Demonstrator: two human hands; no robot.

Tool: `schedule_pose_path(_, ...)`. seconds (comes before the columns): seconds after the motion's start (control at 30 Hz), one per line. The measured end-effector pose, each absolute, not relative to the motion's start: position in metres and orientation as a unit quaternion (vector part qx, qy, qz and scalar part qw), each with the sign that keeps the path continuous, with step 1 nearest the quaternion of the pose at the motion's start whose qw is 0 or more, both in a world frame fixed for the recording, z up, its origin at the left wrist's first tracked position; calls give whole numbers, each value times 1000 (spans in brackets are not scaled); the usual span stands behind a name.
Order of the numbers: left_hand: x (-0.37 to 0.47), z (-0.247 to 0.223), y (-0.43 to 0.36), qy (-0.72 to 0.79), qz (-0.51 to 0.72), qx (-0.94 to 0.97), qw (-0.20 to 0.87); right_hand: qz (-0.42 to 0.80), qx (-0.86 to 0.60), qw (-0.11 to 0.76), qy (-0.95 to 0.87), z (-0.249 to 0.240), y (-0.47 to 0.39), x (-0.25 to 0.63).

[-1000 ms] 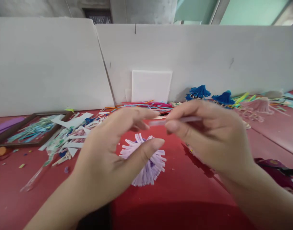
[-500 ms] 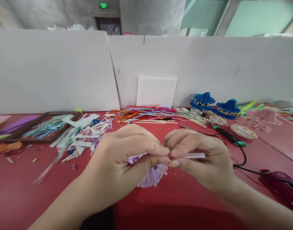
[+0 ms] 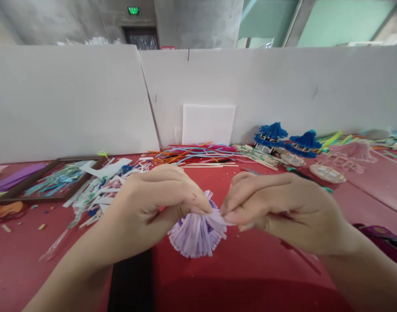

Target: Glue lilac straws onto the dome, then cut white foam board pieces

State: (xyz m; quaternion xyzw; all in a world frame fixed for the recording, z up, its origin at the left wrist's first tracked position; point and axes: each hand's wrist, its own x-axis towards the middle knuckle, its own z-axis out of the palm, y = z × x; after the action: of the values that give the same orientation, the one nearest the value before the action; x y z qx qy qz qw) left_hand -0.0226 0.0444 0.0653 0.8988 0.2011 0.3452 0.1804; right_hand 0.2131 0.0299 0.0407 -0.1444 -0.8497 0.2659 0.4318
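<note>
In the middle of the head view is a lilac fringed cone, made of many thin strips fanning downward, with darker purple showing between them. My left hand is closed, thumb and forefinger pinching the cone near its top and covering part of it. Just to its right, my right hand has its fingertips pressed together on a short lilac strip. Only a little of this strip shows, at the cone's right edge. Whether it is joined to the cone I cannot tell.
Coloured pipe cleaners lie behind my hands. To the left are a brown frame and a heap of white scraps. Blue-roofed models stand back right, and a magenta tool lies at the right edge.
My right hand has shifted right, and its lilac strip is now mostly hidden. The fringed cone, mostly covered before by my left hand, shows more fully. The view has turned slightly right.
</note>
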Motion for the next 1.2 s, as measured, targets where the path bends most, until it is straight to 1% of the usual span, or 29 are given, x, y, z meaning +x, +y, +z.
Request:
schedule_pose_path(0.1,-24,65,45,208,351,892,196,300,-145,470,-817,41,30,216)
schedule_pose_path(0.2,-28,65,44,215,326,897,206,314,-160,489,-798,39,28,216)
schedule_pose_path(0.33,-36,69,44,230,302,913,149,286,-146,471,-822,40,27,215)
schedule_pose_path(0.4,-38,70,44,225,308,917,115,257,-172,454,-835,42,25,213)
schedule_pose_path(0.47,-39,68,45,244,326,910,75,205,-219,457,-838,42,21,211)
schedule_pose_path(0.53,-38,64,46,314,375,872,26,120,-247,487,-829,39,15,209)
schedule_pose_path(0.6,-37,58,47,390,424,817,-2,11,-235,517,-823,30,9,207)
schedule_pose_path(0.67,-35,51,48,431,442,787,-5,-91,-201,524,-823,16,6,206)
schedule_pose_path(0.7,-34,47,48,440,445,780,-3,-126,-186,520,-824,8,5,205)
schedule_pose_path(0.77,-32,40,48,456,456,765,-4,-160,-172,517,-823,-7,5,204)
schedule_pose_path(0.87,-29,31,49,469,465,751,15,-152,-171,519,-823,-23,6,204)
schedule_pose_path(1.03,-29,16,55,445,485,752,39,-130,-190,503,-833,-35,9,202)
schedule_pose_path(1.2,-27,-5,49,463,524,712,60,-115,-207,524,-818,-43,10,198)
